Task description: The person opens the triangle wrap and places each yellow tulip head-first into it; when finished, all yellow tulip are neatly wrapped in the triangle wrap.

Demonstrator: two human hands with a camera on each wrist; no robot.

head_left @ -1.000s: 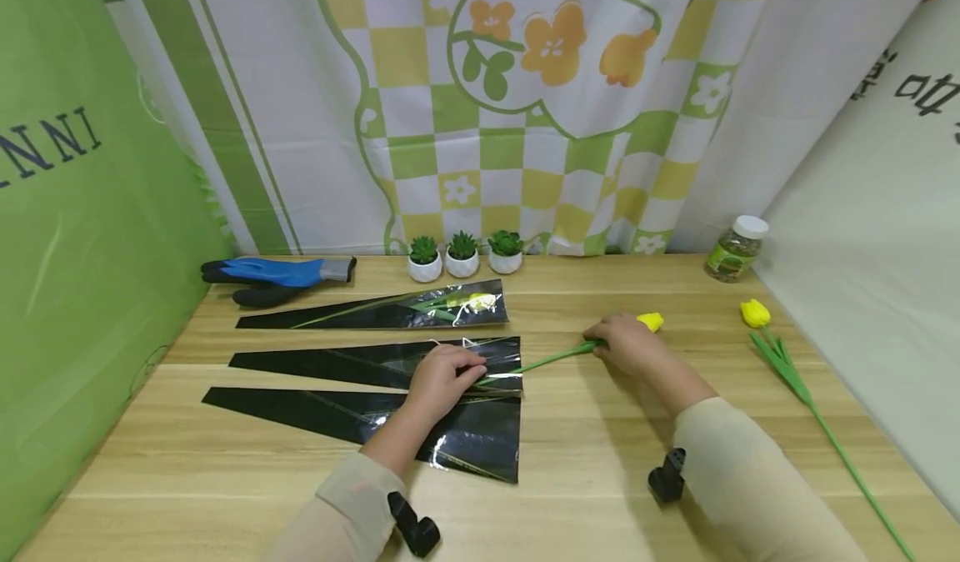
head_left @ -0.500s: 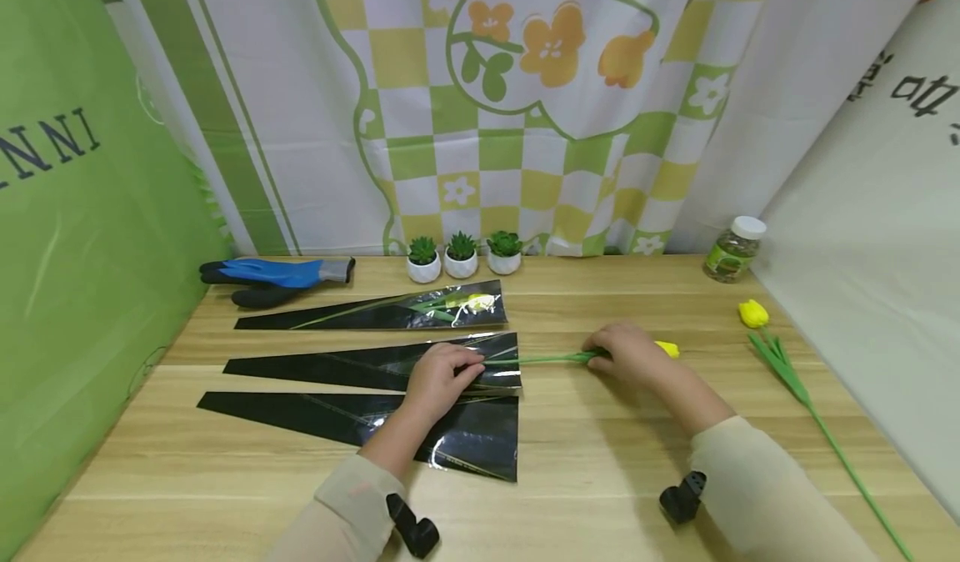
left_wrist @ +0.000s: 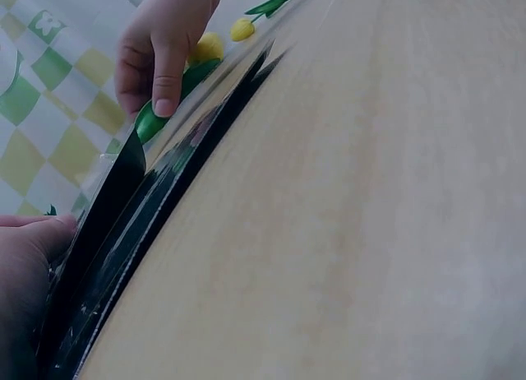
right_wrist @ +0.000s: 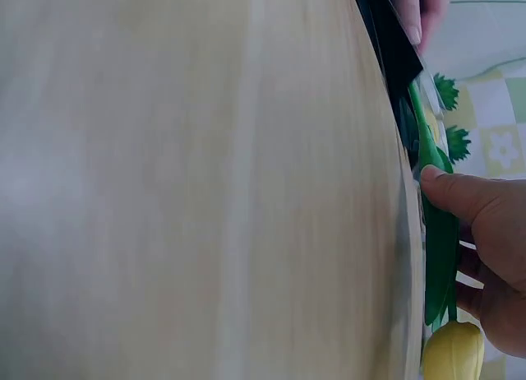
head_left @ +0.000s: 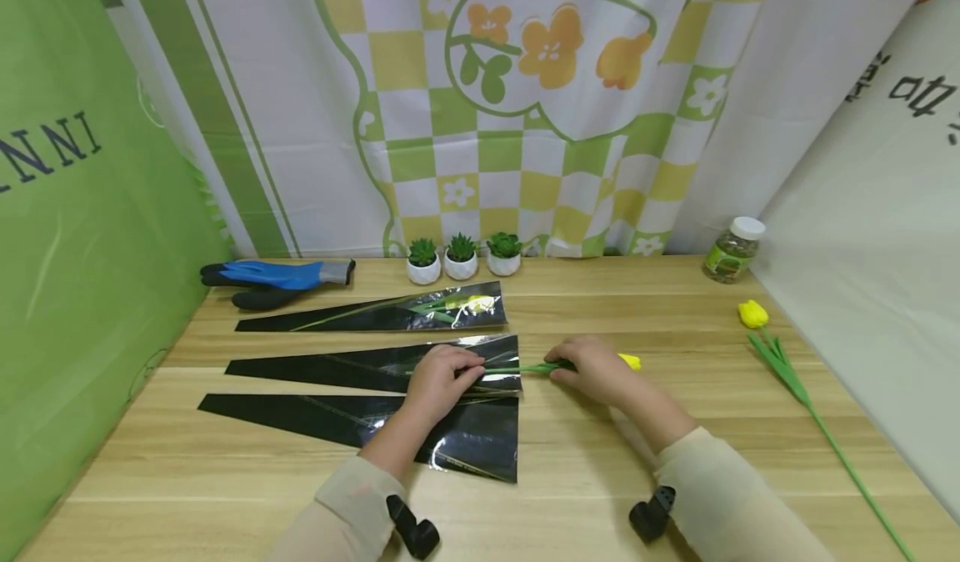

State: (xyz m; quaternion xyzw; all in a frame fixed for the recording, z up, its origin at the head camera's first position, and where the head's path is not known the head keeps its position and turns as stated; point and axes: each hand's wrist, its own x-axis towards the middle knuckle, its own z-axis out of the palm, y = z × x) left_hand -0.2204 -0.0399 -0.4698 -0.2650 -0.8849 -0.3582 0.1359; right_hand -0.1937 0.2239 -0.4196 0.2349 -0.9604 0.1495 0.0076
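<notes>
The right hand [head_left: 596,370] pinches a yellow artificial tulip [right_wrist: 454,351] by its green leaves, thumb on one side. Its stem runs left into the wide mouth of the middle black flower sleeve [head_left: 322,368]. The left hand [head_left: 442,378] pinches the clear film of that sleeve near the mouth, and the film stands raised off the black back in the left wrist view. Below it lies another black sleeve [head_left: 476,437], partly under the left forearm. A third sleeve [head_left: 360,314], farther back, has a yellow tulip inside.
Another yellow tulip [head_left: 753,313] lies along the right side of the wooden table [head_left: 570,495]. At the back stand several small items: potted succulents [head_left: 461,258], a white-capped jar [head_left: 733,251] and a blue and black work glove [head_left: 277,277].
The right hand first drew right and brought the tulip level with the sleeve, then moved left, so the stem now reaches deeper inside. The left hand stays at the sleeve's mouth.
</notes>
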